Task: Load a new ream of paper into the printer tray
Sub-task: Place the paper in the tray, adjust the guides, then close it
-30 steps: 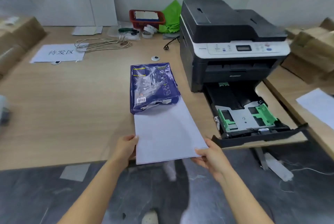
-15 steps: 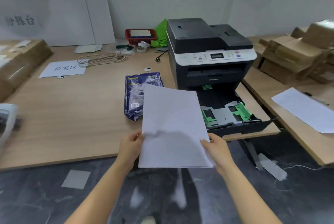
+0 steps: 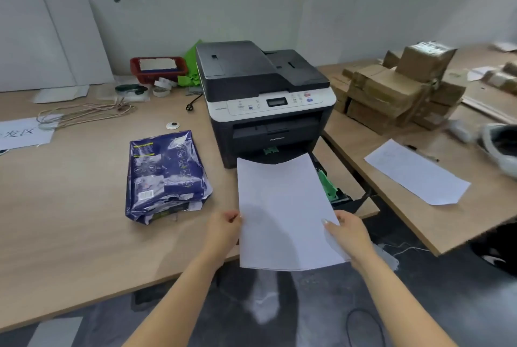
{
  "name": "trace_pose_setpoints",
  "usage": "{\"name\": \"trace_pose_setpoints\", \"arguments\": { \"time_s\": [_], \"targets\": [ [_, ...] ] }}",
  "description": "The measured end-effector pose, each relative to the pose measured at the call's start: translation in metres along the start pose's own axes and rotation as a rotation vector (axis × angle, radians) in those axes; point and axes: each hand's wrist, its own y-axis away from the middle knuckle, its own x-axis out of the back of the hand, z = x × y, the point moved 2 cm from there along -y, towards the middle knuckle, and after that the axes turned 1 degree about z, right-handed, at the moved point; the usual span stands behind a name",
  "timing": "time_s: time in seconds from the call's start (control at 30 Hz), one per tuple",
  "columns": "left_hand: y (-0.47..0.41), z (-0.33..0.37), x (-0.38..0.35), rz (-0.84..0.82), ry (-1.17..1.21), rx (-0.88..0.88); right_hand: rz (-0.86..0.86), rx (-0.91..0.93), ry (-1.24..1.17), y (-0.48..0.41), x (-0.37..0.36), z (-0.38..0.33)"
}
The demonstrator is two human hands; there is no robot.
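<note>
While you've got the paper stack (image 3: 282, 206) pinched at both side edges, left hand (image 3: 223, 230) and right hand (image 3: 348, 230) each in a closed grip | it hovers over the open printer tray (image 3: 340, 197) | risk: a skewed drop snags the green guide (image 3: 327, 185) or fans the sheets, imo

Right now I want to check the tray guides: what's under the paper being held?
The open tray of the printer. Only its right edge and a green guide show beside the paper; the rest is covered.
</note>
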Motion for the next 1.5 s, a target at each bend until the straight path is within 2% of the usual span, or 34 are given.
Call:
{"name": "trace_pose_setpoints", "arguments": {
  "time_s": [0.2,0.37,0.73,0.97,1.2,1.27,1.5],
  "targets": [
    [-0.059,-0.004,-0.034,-0.071,-0.031,0.083,-0.031,-0.113,0.037,-0.068,0.013,-0.004],
    [-0.093,0.008,-0.051,-0.054,-0.08,0.13,-0.07,-0.152,0.026,-0.118,0.013,-0.008],
    [-0.145,0.004,-0.094,0.163,-0.097,0.237,-0.252,-0.105,-0.036,-0.214,0.009,-0.002],
    [-0.155,0.002,-0.112,0.284,-0.165,0.18,-0.24,0.0,0.019,-0.246,0.003,0.017],
    [-0.154,-0.003,-0.118,0.375,-0.241,0.124,-0.203,0.025,-0.052,-0.245,-0.004,0.028],
    [-0.156,0.001,-0.117,0.407,-0.266,0.108,-0.186,0.04,-0.009,-0.248,-0.009,0.026],
    [-0.164,-0.003,-0.125,0.405,-0.574,0.08,-0.094,0.173,0.253,-0.251,-0.022,0.025]
  ]
}}
